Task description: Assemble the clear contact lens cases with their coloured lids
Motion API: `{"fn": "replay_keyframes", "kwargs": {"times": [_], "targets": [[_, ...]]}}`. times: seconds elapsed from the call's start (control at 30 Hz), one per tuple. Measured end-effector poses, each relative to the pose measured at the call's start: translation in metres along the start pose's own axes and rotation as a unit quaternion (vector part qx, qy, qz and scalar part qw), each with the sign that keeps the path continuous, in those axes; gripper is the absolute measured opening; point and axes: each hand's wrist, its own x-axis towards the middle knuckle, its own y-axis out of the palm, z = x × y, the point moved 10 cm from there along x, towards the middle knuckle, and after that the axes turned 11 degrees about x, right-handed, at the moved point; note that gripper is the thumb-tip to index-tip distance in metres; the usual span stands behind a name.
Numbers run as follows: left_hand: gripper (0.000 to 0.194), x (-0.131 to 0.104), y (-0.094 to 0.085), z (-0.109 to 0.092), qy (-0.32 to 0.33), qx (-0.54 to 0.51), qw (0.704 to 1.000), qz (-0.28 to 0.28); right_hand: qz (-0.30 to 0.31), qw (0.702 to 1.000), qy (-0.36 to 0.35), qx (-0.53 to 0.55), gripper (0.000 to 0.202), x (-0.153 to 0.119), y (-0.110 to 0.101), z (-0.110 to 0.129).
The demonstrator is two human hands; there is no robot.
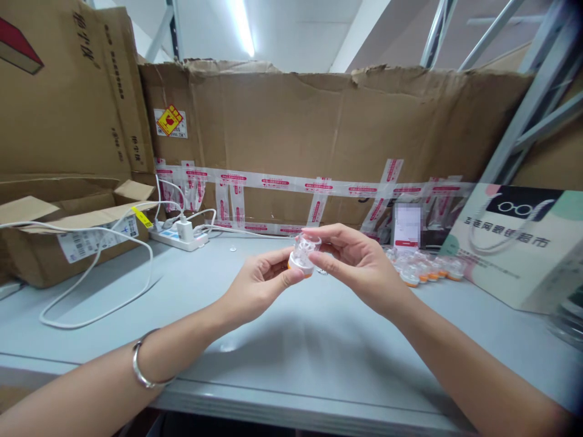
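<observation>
Between my hands, above the middle of the table, is a small clear plastic container [302, 254] with a white and orange base. White pieces show through its clear wall. My left hand [264, 278] pinches the base between thumb and fingers. On the other side, my right hand [346, 255] grips the clear upper part, thumb near its lower side and fingers over the top. Partly behind the right fingers, a small clear or whitish item lies on the table [273, 328]; its kind cannot be made out.
Several similar clear containers with orange bases [428, 267] stand at right, before a paper bag [514, 243]. A power strip [180, 237] with white cables lies at back left beside an open cardboard box [82, 230]. A large taped carton [291, 133] walls off the back.
</observation>
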Motion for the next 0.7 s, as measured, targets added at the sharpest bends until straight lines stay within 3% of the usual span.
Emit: {"fn": "replay_keyframes", "kwargs": {"times": [0.37, 0.6, 0.7], "targets": [[0.028, -0.001, -0.001, 0.011, -0.021, 0.058, 0.998, -0.020, -0.047, 0.999, 0.004, 0.015, 0.019, 0.001, -0.006, -0.013], [0.022, -0.003, -0.012, 0.012, -0.030, 0.144, 0.983, -0.106, -0.099, 0.995, -0.006, -0.025, 0.019, -0.006, -0.007, -0.034], [0.023, -0.002, -0.013, 0.019, -0.047, 0.136, 0.984, -0.109, -0.111, 0.994, 0.011, 0.005, 0.022, -0.007, -0.007, -0.043]]}}
